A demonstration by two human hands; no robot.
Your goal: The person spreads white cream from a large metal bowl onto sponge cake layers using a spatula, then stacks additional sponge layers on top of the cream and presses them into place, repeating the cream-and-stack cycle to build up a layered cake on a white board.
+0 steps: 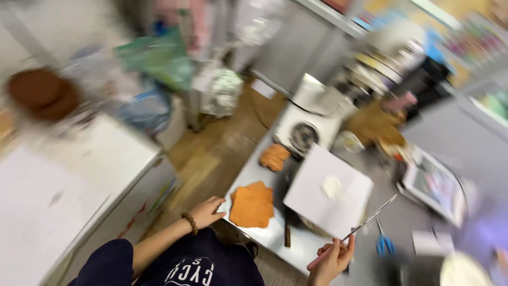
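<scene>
The view is motion-blurred. My left hand [206, 212], with a bead bracelet at the wrist, rests flat on the near corner of a grey table [275, 238], next to an orange cloth [252, 205]. My right hand [332, 259] grips a long thin metal tool with a pink handle [365, 221], whose tip points up and right. The tool crosses the lower edge of a white square board [329, 190] with a small pale lump [332, 186] on it.
A second orange cloth [274, 157] and a white scale-like appliance [307, 127] sit farther along the table. Blue-handled scissors [384, 244] lie to the right, near a tablet [435, 185]. A white cabinet [79, 175] stands to the left across a wooden floor [211, 153].
</scene>
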